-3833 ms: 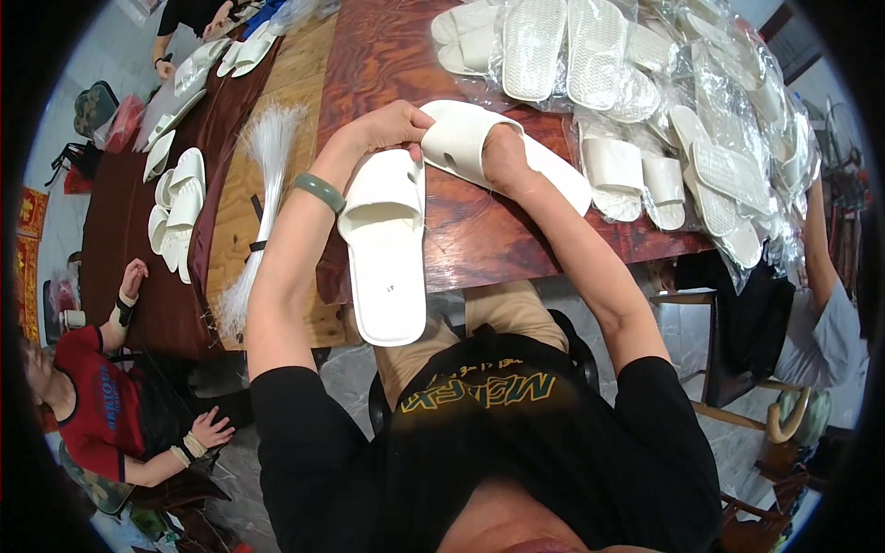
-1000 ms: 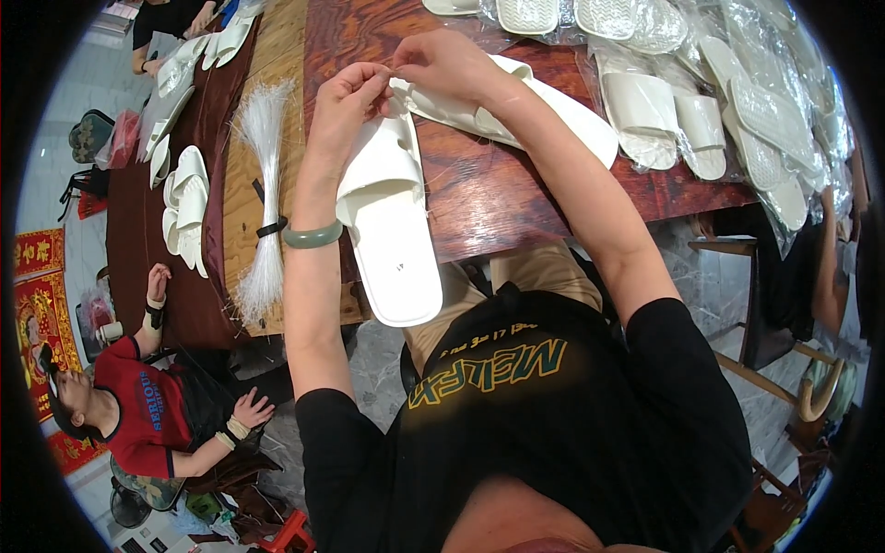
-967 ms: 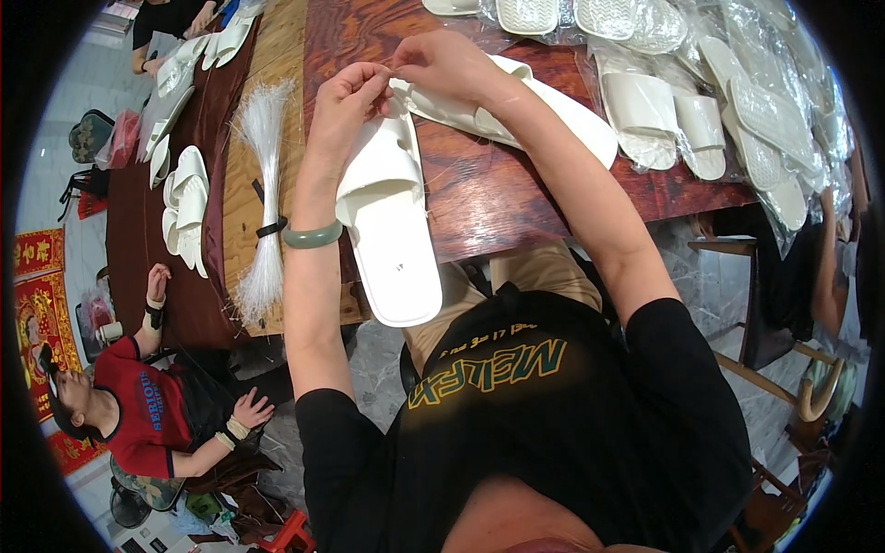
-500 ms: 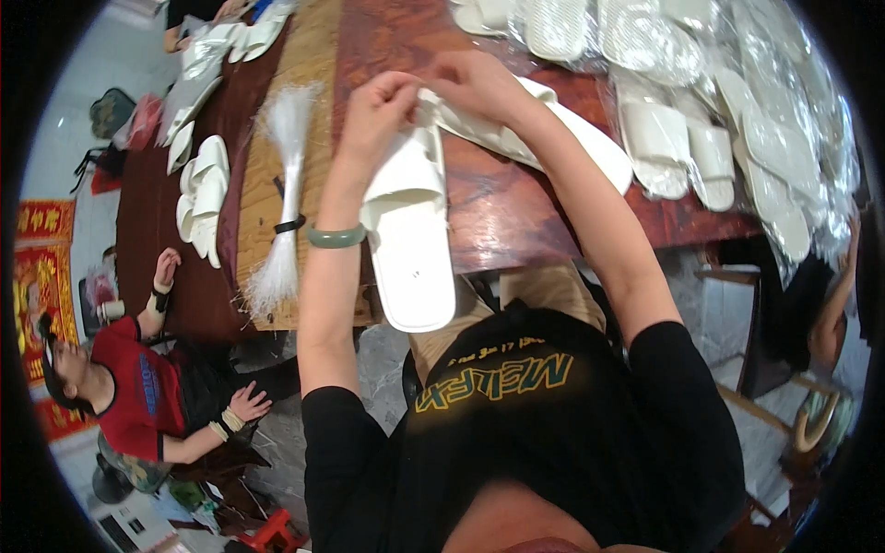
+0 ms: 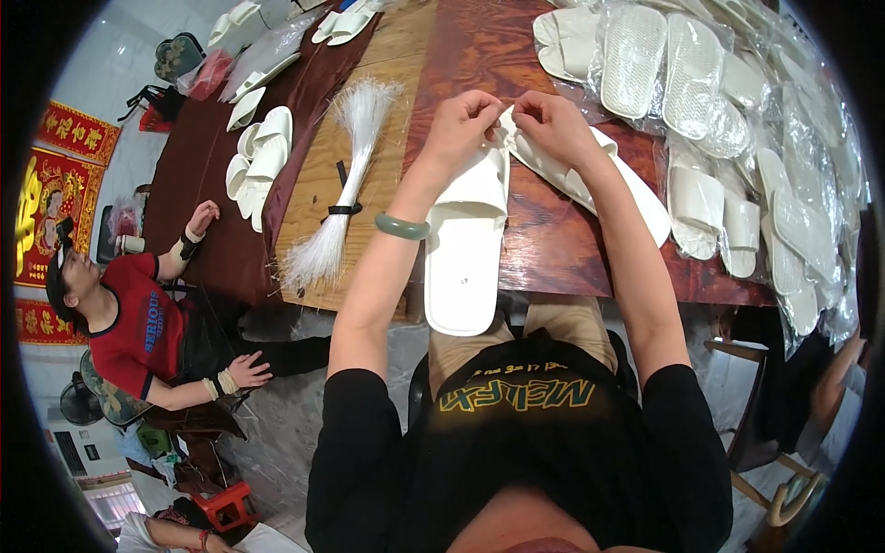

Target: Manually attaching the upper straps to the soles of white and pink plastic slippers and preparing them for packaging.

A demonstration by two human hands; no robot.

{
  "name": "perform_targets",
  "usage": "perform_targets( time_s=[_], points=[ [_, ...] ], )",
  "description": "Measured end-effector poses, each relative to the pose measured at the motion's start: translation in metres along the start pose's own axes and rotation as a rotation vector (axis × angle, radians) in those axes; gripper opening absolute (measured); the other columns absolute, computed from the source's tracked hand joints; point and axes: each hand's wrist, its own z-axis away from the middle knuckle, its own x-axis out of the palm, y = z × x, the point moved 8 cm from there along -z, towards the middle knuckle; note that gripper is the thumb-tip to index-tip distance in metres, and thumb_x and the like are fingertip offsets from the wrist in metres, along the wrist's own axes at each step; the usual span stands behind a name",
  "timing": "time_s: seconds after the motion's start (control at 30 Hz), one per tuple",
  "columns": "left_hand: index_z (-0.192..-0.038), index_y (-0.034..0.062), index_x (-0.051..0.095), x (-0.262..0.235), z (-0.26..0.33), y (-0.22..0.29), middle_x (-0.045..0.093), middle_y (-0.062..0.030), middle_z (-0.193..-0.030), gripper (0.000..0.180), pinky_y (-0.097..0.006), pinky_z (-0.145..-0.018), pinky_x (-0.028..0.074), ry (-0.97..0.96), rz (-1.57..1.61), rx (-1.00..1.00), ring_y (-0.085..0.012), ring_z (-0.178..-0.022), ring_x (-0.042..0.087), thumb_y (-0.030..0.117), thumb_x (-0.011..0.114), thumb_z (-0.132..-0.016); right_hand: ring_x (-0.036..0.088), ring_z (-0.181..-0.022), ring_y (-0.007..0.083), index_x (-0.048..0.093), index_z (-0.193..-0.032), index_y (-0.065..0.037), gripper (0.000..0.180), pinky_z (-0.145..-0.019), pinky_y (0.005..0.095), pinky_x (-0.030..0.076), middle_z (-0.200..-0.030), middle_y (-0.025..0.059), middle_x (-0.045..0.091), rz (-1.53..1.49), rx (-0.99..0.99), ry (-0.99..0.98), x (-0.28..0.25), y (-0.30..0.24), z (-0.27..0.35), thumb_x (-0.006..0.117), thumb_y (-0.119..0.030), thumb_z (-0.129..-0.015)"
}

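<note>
Two white slippers meet at their far ends on the table. The left slipper (image 5: 464, 276) points toward me, its near end jutting past the table edge, and the right slipper (image 5: 638, 200) slants away to the right. My left hand (image 5: 461, 134), below a green bangle (image 5: 402, 226), pinches its thumb and fingers together over the far end of the left slipper. Close beside it, my right hand (image 5: 556, 127) is also pinched, above the joined ends. Whatever lies between the fingertips is too small to make out.
A bundle of thin white plastic strands (image 5: 358, 166) with a black strap lies on the left. Bagged white slippers (image 5: 696, 198) pile up at the right. More slippers (image 5: 263, 164) rest on the dark red table. A seated person in a red shirt (image 5: 138, 313) is at the left.
The view has shifted, so the table, slippers and my hands sit further right and lower. My right hand, blurred before, is now steady and pinched next to the left one.
</note>
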Motion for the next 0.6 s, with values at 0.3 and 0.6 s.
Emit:
perform_targets(
  time_s=[0.3,0.6],
  points=[
    [-0.092,0.002,0.056,-0.002,-0.014,0.01,0.056,-0.0019,-0.073,0.011,-0.024,-0.061,0.046,-0.035,0.127,-0.11,-0.0124,-0.066,0.056,0.011,0.05,-0.09,0.062,-0.072,0.0221,0.063,-0.096,0.001,0.027,-0.067,0.0313,0.047,-0.081,0.0142,0.066,-0.211,0.003,0.101,-0.005,0.021,-0.008,0.057,-0.022,-0.084],
    [-0.092,0.0057,0.055,-0.021,-0.03,0.077,0.053,0.0009,-0.07,0.006,-0.024,-0.059,0.048,0.007,0.163,0.15,-0.0121,-0.064,0.056,0.01,0.053,-0.088,0.062,-0.079,0.0249,0.062,-0.1,0.001,0.035,-0.073,0.0317,0.046,-0.085,0.0159,0.065,-0.201,0.019,-0.03,0.0,0.006,-0.005,0.051,-0.031,-0.089]
  ],
)
